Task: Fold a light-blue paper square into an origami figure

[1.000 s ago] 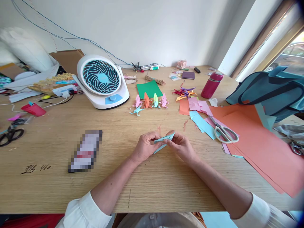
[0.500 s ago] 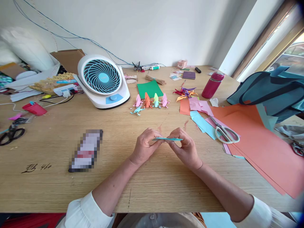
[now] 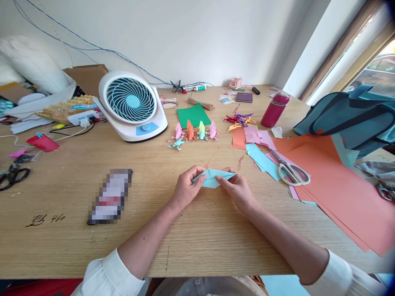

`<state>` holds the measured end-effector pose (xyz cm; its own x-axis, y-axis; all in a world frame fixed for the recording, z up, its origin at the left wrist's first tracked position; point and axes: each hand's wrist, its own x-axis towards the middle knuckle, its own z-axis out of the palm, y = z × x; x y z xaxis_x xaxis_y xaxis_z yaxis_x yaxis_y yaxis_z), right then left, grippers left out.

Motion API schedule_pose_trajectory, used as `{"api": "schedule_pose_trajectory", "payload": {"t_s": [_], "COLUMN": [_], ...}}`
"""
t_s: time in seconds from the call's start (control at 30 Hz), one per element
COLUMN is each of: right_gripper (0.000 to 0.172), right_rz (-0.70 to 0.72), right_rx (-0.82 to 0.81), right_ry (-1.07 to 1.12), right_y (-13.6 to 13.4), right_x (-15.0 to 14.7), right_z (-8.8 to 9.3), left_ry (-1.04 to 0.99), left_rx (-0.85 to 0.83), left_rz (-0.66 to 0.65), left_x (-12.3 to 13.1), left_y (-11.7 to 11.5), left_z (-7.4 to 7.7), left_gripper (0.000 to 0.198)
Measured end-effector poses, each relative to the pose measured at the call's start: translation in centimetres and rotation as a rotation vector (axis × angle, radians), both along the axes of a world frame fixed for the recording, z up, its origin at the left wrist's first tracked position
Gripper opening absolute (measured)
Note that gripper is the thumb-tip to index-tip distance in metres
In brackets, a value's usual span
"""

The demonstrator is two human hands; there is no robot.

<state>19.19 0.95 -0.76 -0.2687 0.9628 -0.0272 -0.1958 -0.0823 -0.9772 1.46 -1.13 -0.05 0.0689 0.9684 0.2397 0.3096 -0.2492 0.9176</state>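
A folded light blue paper piece (image 3: 212,178) lies between my two hands, low over the wooden table (image 3: 70,242). My left hand (image 3: 185,189) pinches its left end with thumb and fingers closed. My right hand (image 3: 237,189) pinches its right end the same way. The piece shows a flat, kite-like face toward me. Both forearms in white sleeves reach in from the table's front edge.
A row of small paper figures (image 3: 194,132) stands beyond my hands, before a green sheet (image 3: 193,115). A white and blue fan (image 3: 132,105) sits at the back left. Scissors (image 3: 291,170) lie on coloured sheets and orange paper (image 3: 339,185) at right. A pixelated flat object (image 3: 111,196) lies at left.
The blue piece went from tilted, to edge-on and level, to now showing its flat face. Both hands stayed pinched on it and shifted slightly away from me.
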Motion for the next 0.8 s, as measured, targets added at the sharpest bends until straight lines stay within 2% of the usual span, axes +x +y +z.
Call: {"api": "schedule_pose_trajectory", "payload": {"t_s": [0.2,0.37,0.43,0.57,0.63,0.8], "right_gripper": [0.039,0.033,0.028,0.021,0.019,0.02], "right_rz": [0.027,0.052,0.062,0.071,0.061,0.057], "right_rx": [0.004,0.081,0.145,0.246,0.298,0.386], "right_ry": [0.003,0.013,0.019,0.004,-0.026,-0.084], "right_y": [0.3,0.3,0.2,0.2,0.1,-0.1], "right_x": [0.1,0.1,0.0,0.1,0.2,0.3], "right_z": [-0.6,-1.1,-1.4,-1.8,-1.8,-1.4], "left_ry": [-0.042,0.092,0.158,0.317,0.384,0.441], "left_rx": [-0.023,0.002,0.082,0.391,0.516,0.694], "left_rz": [-0.026,0.012,0.029,0.076,0.06,0.049], "left_x": [0.1,0.4,0.3,-0.1,-0.3,-0.6], "left_y": [0.0,-0.3,-0.4,-0.2,-0.2,-0.3], "left_z": [-0.1,0.1,0.0,-0.3,-0.4,-0.1], "left_gripper": [0.017,0.011,0.01,0.006,0.01,0.019]}}
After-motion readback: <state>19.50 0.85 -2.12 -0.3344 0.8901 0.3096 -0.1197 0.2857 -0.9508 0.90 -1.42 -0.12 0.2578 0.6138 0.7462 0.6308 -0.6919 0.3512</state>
